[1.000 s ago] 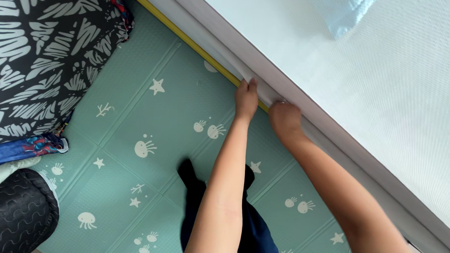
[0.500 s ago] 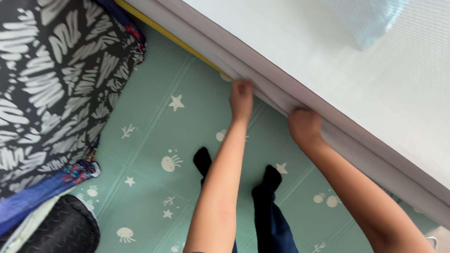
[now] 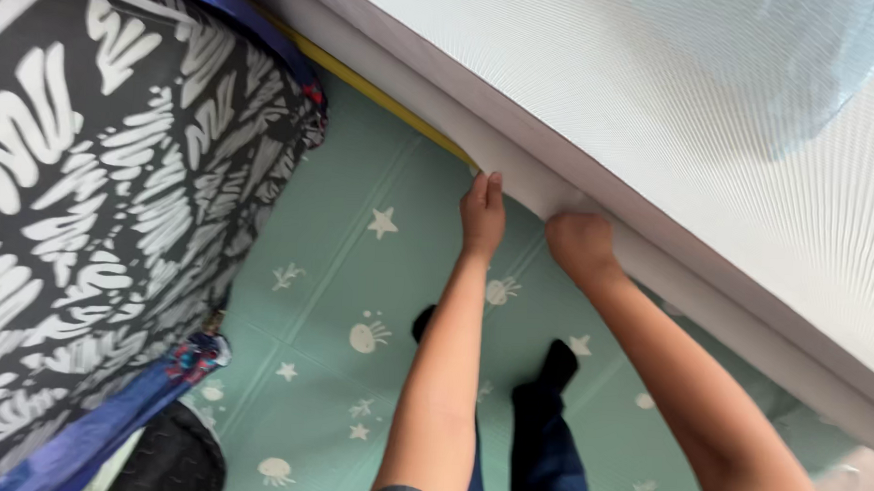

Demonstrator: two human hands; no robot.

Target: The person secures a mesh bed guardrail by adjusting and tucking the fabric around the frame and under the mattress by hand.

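Both hands at lower edge of white sheet-covered mattress, centre frame.

Left hand w/ fingers straight, tips touching white fabric edge just by thin yellow strip; right hand curled, fingers tucked under same edge. Below: mint-green foam floor mat w/ white star & jellyfish prints, black-socked feet lower centre. Black-and-white leaf-patterned cloth fills left side; pale blue fabric upper right.
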